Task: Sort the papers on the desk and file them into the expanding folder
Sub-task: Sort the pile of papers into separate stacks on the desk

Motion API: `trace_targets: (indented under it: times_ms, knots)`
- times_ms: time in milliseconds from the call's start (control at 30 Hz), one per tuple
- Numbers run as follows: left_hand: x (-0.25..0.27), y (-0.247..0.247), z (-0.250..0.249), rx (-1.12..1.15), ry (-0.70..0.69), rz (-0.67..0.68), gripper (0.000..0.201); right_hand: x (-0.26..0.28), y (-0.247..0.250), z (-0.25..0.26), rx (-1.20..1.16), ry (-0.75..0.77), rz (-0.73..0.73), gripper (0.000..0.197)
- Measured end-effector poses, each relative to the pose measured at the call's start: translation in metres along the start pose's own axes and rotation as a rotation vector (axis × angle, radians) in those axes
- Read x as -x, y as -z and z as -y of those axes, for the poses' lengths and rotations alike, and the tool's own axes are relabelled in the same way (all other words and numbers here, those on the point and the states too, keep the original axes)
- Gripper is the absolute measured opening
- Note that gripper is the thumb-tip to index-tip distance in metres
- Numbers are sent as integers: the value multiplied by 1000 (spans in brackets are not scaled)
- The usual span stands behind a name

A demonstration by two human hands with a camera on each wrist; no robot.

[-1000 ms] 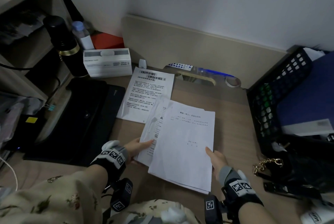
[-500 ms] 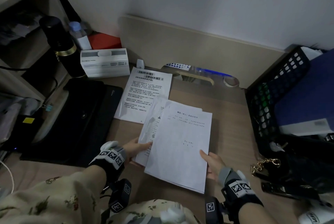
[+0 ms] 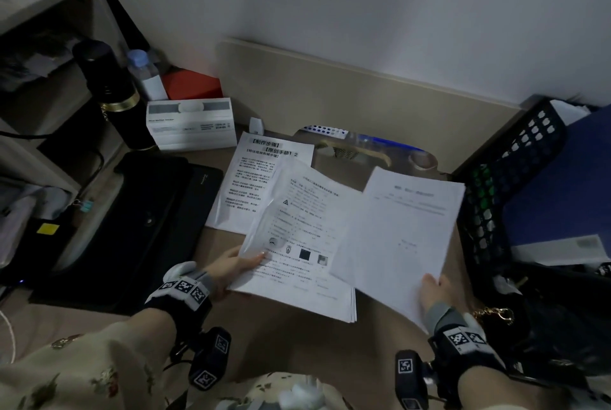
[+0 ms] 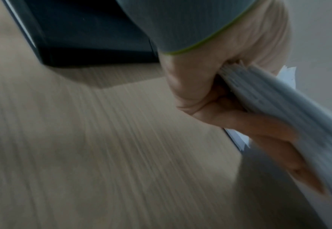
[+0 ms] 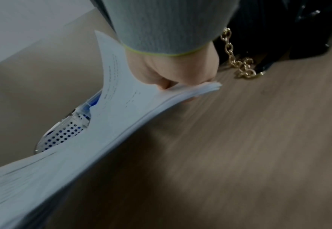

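Note:
My left hand point(image 3: 236, 265) pinches the left edge of a stack of printed papers point(image 3: 304, 244), thumb on top and fingers point(image 4: 259, 127) under the stack point(image 4: 278, 105), lifted off the desk. My right hand point(image 3: 433, 290) pinches the near corner of a second bundle of white sheets point(image 3: 403, 237), held up to the right of the first stack; the right wrist view shows that bundle point(image 5: 121, 117) bending above the desk below my right hand point(image 5: 171, 74). A single printed sheet point(image 3: 254, 184) lies flat on the desk behind. The black expanding folder point(image 3: 132, 227) lies shut at the left.
A black flask point(image 3: 109, 95), a water bottle point(image 3: 145, 75) and a white box point(image 3: 191, 123) stand at the back left. A black mesh basket point(image 3: 502, 198) with blue files borders the right. A gold chain point(image 3: 492, 313) lies near my right wrist. A dotted pencil case point(image 3: 330, 131) sits by the back board.
The top bundle has been lifted off the stack and carried to the right by my right hand. My left hand has raised the remaining stack, whose printed top page now shows.

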State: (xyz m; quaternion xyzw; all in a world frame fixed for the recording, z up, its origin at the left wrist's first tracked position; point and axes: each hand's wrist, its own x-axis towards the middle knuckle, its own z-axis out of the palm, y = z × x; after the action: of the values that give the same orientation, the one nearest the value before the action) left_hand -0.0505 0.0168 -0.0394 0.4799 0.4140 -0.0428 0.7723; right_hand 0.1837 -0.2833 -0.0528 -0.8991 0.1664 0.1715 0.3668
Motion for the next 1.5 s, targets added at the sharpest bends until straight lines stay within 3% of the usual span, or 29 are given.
trace_targets:
  times_ms: [167, 233, 400, 667, 767, 867, 1033, 1133, 1167, 1267, 1400, 1500]
  knots:
    - [0, 25, -12, 94, -20, -69, 29, -29, 9, 17, 125, -13, -73, 40]
    - [-2, 33, -14, 124, -15, -80, 30, -36, 1, 24, 132, 1, -49, 39]
    - [-6, 35, -24, 164, 1, -103, 9, -45, -41, 42, 77, 44, 86, 40]
    - [-13, 40, -24, 114, 63, -86, 13, -36, -99, 74, 59, 119, 213, 39]
    - [-16, 43, -20, 81, 80, -60, 34, -37, -107, 69, 68, 93, 216, 40]
    - [-16, 40, -21, 103, 103, -72, 16, -31, -113, 58, 50, 77, 213, 38]
    - [-19, 34, -21, 80, 120, -45, 55, -39, -105, 60, 38, 103, 195, 36]
    - [-18, 32, -23, 115, 132, -31, 41, -51, -96, 70, 61, 148, 206, 34]
    - [-17, 31, -23, 119, 126, -20, 45, -53, -94, 72, 74, 168, 214, 31]
    - [-16, 27, -26, 62, 116, 11, 85, -50, -90, 83, 54, 207, 226, 29]
    - [-18, 24, -24, 53, 98, -17, 71, -42, -84, 84, 119, 284, 125, 55]
    - [-14, 16, -24, 72, 72, -28, 51, -29, -84, 76, 133, 346, 107, 41]
